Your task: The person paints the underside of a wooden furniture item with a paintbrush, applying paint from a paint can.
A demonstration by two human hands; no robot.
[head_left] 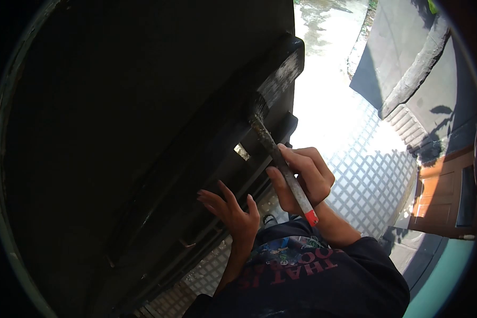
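Grips paintbrush (271, 144) mid-handle with right hand (308, 183), fingers (302, 157) closed round it, bristles against dark gate (143, 132). Braces open left hand (231, 214) there. Probably light, stiff, paint-slick: best held mid-handle.

I read this as outdoors, likely a house's front yard or driveway entrance. Hard sunlight falls on pale concrete ground (328, 90), with wet patches (323, 13) farther off. There's grid-patterned paving (371, 180) underfoot and a rough raised curb (416, 69) crossing a grey slab (389, 37). A big black gate (143, 106) fills my left side, with orange-brown wooden panelling (434, 196) on the right.
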